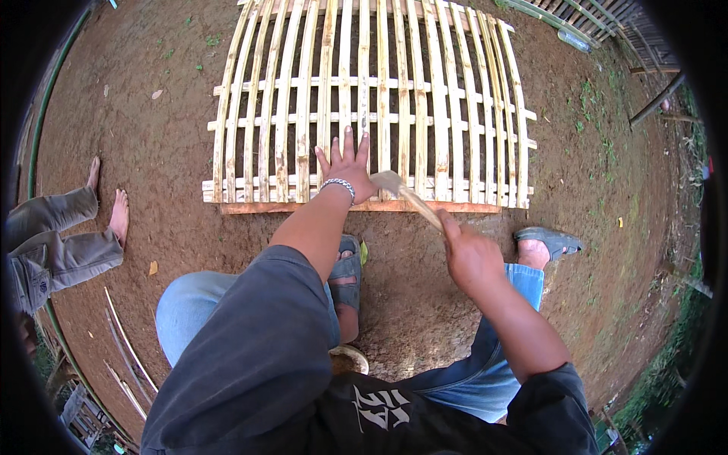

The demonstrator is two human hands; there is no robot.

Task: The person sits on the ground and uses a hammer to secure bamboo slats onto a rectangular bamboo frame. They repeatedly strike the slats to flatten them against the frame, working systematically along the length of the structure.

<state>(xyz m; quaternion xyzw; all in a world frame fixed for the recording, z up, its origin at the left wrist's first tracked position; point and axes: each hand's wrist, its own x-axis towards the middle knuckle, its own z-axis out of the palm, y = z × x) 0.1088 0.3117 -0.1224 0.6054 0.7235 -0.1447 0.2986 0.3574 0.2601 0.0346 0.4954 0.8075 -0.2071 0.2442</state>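
At the frame's centre, on bare dirt ground: bamboo lattice panel, pinned flat by left hand, grip spread; right hand, grip closed around wooden-handled tool, poised over its near edge.

A pale bamboo lattice panel lies flat on red-brown dirt, a blade-like tool angled over its near edge.

Bare reddish-brown earth ground filled the frame. On it, in the upper centre, lay a flat lattice panel of pale split-bamboo slats, its near edge a reddish wooden batten. Loose thin bamboo strips lay on the soil at lower left. Small dry leaves were scattered at left, and sparse green weeds dotted the soil at right.
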